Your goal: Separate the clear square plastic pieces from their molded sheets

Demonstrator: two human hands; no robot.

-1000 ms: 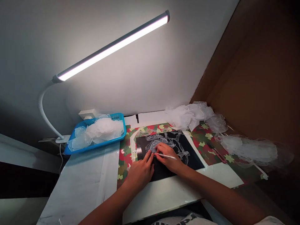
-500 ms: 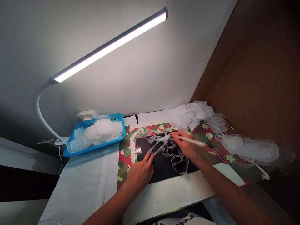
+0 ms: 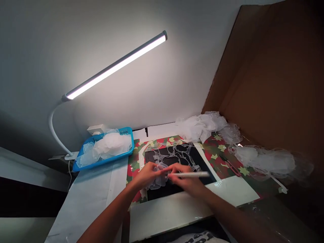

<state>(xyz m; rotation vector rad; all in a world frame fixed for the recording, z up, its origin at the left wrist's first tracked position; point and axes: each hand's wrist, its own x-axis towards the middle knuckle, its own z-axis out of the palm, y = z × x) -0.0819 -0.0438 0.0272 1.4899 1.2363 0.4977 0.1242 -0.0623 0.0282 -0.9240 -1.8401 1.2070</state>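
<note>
My left hand (image 3: 146, 176) and my right hand (image 3: 184, 178) meet low on a glossy black sheet (image 3: 199, 158), both slightly blurred. The right hand is shut on a thin white stylus (image 3: 191, 174) lying crosswise. The left fingers pinch a crumpled piece of transparent film (image 3: 157, 180), which is partly hidden beneath them. A lacy web of transparent film cut-outs (image 3: 173, 156) lies on the black sheet just beyond my fingers. The black sheet rests on a camouflage-patterned mat (image 3: 215, 152).
A blue tray (image 3: 106, 161) of transparent film stands at the left. Heaps of film (image 3: 197, 128) (image 3: 263, 162) lie at the back and right. Pink-handled scissors (image 3: 231, 167) rest on the mat. A cardboard wall (image 3: 265, 84) rises at the right, and a white clamp lamp (image 3: 116, 65) arches overhead.
My right hand has come back leftward from over the mat to meet the left. The film web now lies farther up the black sheet, and the view has tilted slightly.
</note>
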